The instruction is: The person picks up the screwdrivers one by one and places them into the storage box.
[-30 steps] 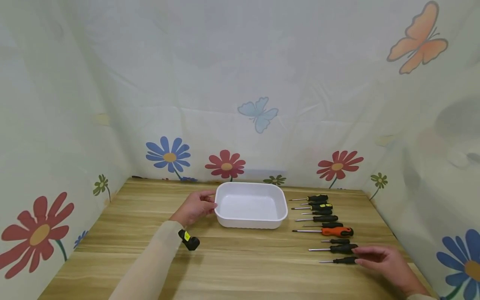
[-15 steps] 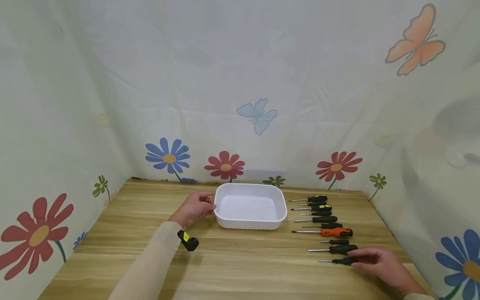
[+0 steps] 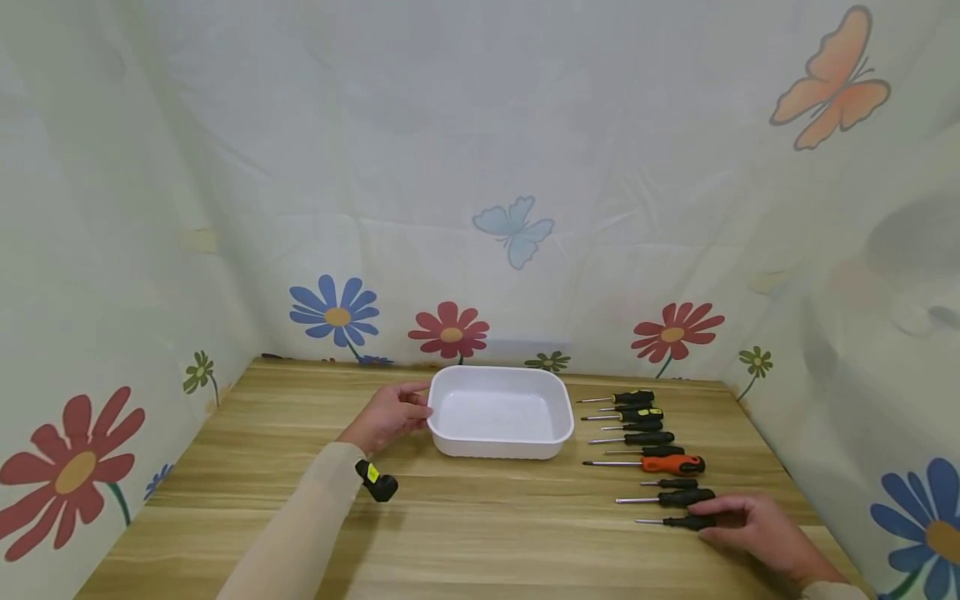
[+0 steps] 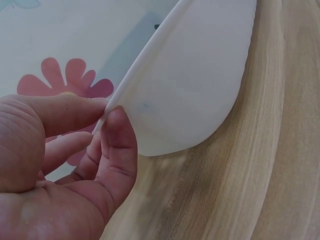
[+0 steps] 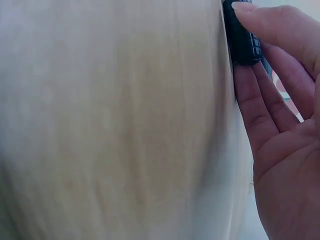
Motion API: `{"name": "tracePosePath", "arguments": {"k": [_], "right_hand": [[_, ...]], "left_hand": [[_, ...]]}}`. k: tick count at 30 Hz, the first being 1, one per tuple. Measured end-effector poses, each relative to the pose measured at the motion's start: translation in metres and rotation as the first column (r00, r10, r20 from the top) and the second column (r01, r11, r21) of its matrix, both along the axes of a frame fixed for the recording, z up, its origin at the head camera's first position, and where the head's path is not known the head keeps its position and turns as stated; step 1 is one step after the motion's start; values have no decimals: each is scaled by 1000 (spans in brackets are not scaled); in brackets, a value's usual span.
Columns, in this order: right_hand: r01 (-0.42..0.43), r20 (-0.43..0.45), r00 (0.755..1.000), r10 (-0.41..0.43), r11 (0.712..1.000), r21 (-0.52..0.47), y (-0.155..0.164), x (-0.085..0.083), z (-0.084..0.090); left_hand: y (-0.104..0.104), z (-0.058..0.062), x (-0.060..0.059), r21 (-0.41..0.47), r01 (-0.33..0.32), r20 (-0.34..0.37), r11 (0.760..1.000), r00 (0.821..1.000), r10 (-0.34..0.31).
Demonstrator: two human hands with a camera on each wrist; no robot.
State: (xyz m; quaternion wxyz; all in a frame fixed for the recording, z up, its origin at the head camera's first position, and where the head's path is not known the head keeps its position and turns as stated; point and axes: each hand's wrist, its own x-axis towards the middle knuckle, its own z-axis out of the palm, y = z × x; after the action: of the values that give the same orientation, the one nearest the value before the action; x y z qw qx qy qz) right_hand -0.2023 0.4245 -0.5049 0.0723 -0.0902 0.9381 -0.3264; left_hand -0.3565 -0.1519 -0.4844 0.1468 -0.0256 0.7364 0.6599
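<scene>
Right hand: closing since a second ago, fingertips now pinching handle of nearest black-handled screwdriver, lying at near end of tool row on wooden surface.
Left hand: unchanged, pinching rim of white rectangular plastic tray.
Meaning: grasp probably forming, lift not yet begun.

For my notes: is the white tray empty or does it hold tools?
Empty. The white tray shows a bare inside; the screwdrivers lie beside it on the table.
</scene>
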Motion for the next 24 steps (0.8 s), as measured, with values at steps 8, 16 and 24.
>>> {"name": "tracePosePath", "arguments": {"k": [8, 16, 24], "right_hand": [[-45, -57, 997, 46, 999, 31, -3, -1, 1], [-37, -59, 997, 39, 999, 34, -4, 0, -1], [12, -27, 1000, -11, 1000, 25, -3, 0, -1]], "left_hand": [[-1, -2, -2, 25, 11, -24, 1000, 1000, -11], [-1, -3, -1, 26, 8, -22, 1000, 1000, -8], [-1, -1, -1, 22, 4, -17, 1000, 1000, -3]]}}
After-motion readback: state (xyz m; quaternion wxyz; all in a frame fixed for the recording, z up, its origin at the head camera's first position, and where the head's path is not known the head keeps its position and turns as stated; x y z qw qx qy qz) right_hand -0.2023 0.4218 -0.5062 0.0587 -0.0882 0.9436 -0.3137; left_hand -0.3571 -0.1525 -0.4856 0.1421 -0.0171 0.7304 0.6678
